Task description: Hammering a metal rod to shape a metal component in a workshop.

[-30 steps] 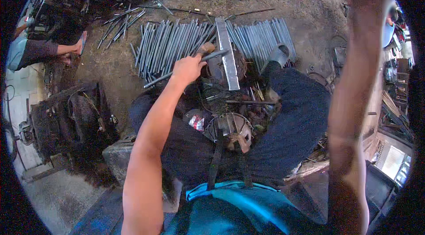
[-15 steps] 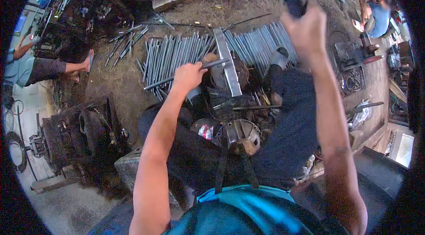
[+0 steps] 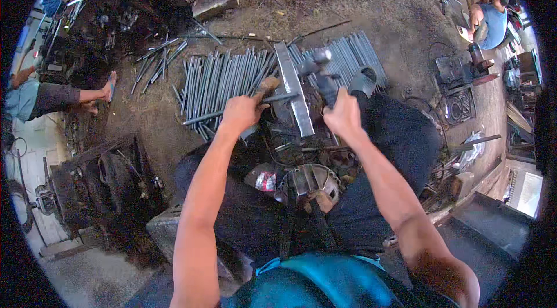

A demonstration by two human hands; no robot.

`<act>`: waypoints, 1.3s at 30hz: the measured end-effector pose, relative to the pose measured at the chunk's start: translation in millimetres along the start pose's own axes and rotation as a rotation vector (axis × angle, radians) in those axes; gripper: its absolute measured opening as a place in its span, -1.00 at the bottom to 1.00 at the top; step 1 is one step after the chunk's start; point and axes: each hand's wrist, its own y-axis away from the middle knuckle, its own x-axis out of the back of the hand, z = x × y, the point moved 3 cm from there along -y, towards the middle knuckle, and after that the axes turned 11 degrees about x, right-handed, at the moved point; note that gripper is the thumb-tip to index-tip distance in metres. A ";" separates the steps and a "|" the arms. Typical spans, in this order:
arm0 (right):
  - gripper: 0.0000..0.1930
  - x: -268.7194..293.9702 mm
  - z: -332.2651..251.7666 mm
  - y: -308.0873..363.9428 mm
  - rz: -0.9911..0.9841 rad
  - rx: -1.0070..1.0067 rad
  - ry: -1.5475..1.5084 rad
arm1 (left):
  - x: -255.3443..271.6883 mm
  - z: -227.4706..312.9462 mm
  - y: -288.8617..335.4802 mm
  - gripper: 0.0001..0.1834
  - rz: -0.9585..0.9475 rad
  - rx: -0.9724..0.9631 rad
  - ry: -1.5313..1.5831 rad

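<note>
My left hand [image 3: 241, 113] is closed around a dark metal rod [image 3: 281, 98]. The rod's right end rests on a long, bright steel bar [image 3: 296, 91] lying across in front of me. In my right hand [image 3: 345, 118] is the handle of a hammer [image 3: 316, 61], smeared by motion. Its head is just right of the bar's upper half; whether it touches the bar I cannot tell. Left of the bar lies a row of metal rods [image 3: 212, 82], and another row of rods [image 3: 365, 55] lies to its right.
My sandalled foot [image 3: 364, 80] is beside the right row. A ribbed metal housing [image 3: 310, 180] sits between my legs. Dark machinery [image 3: 104, 186] stands at the left, and a concrete block [image 3: 216, 0] at the far side. One person [image 3: 493, 21] sits far right; another's leg [image 3: 93, 93] reaches in from the left.
My right hand has swung the hammer down and leftward from high on the right to beside the steel bar. My left hand still holds the rod on the bar.
</note>
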 end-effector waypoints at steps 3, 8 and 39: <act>-0.63 40.0 -27.5 -10.2 0.003 0.152 0.063 | 21.0 -21.0 19.3 -0.62 -0.012 0.043 0.045; -0.61 42.2 -23.8 17.4 0.084 0.132 -0.092 | 89.0 -7.6 52.1 -0.54 0.128 0.043 0.675; -0.52 -28.4 -2.8 34.0 -0.137 0.161 -0.044 | 143.5 137.6 168.0 -0.48 -1.038 -0.329 2.254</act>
